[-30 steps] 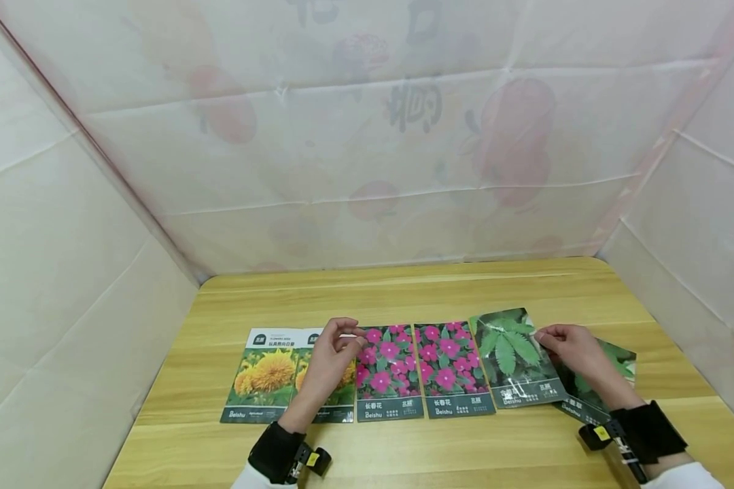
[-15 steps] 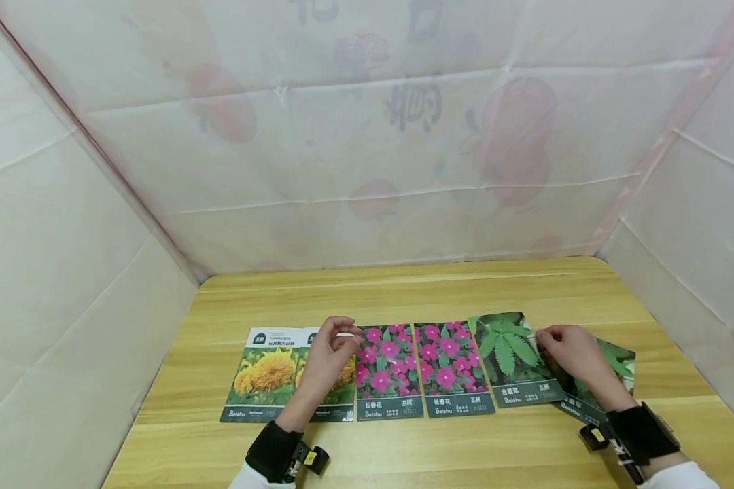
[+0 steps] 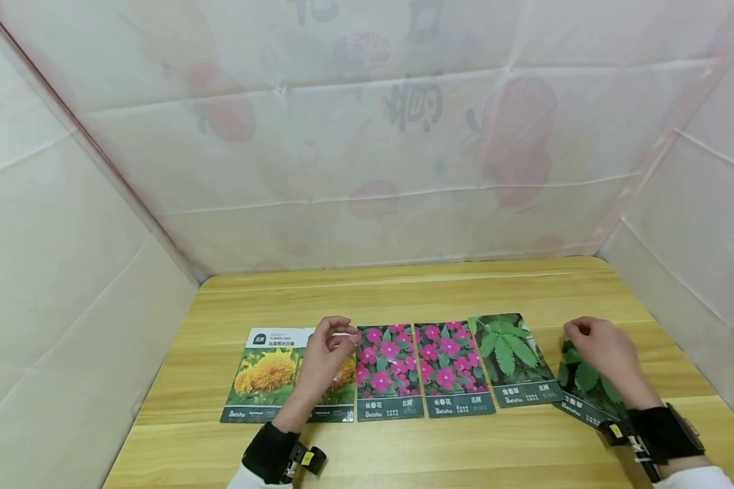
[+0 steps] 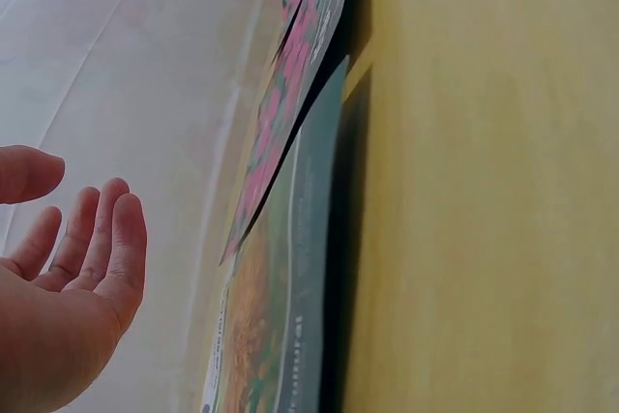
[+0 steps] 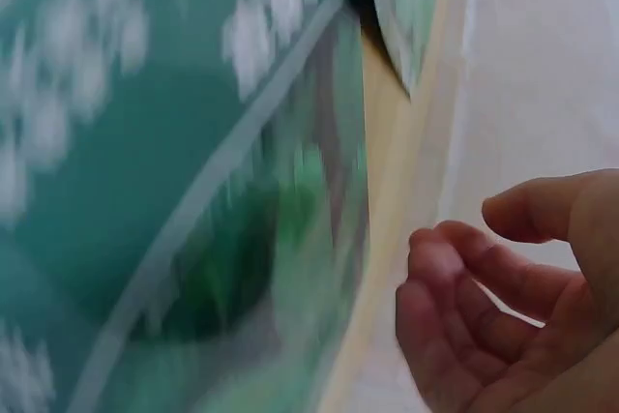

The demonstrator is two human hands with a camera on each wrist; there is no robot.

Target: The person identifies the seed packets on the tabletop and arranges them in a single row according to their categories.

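Note:
Six-packet row aside, several seed packets lie across the table. My left hand (image 3: 324, 356), fingers loosely bent and holding nothing, hovers over the second yellow sunflower seed packet (image 3: 341, 399), partly hiding it. Another sunflower packet (image 3: 258, 384) is at the far left. Two pink periwinkle packets (image 3: 387, 373) fill the middle. A green-leaf seed packet (image 3: 514, 353) follows on the right. My right hand (image 3: 608, 350) is above the tilted, rightmost green-leaf packet (image 3: 578, 392), covering its upper part. In the right wrist view, its loosely curled fingers (image 5: 435, 268) are empty, apart from the packet.
The wooden table (image 3: 404, 458) has rounded back corners. Pale fabric walls (image 3: 342, 156) with faded prints enclose it at the back and both sides. A black strap with a small camera (image 3: 312, 460) sits on each wrist.
The right hand has left the inner green-leaf packet and shifted right over the outermost one. That inner packet has settled lower and straighter. The left hand has barely moved.

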